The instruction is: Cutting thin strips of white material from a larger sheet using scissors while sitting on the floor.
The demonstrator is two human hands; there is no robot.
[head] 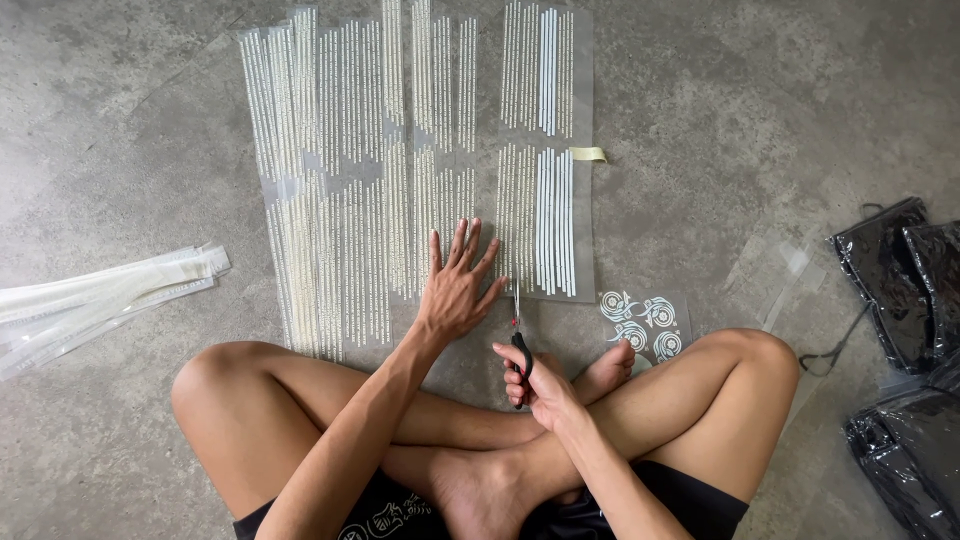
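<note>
Clear film sheets (420,170) printed with white striped rows lie flat on the concrete floor (720,120). Black plastic bags (900,290) at right; contents not discernible. Left hand (455,285) presses the sheets, fingers spread. Right hand (535,385) grips black-handled scissors (520,345), blades at the sheet's lower edge.

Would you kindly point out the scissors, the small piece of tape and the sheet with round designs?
scissors (521,352): head view, black handle.
piece of tape (587,154): head view, its middle.
sheet with round designs (643,322): head view, printed centre.
</note>
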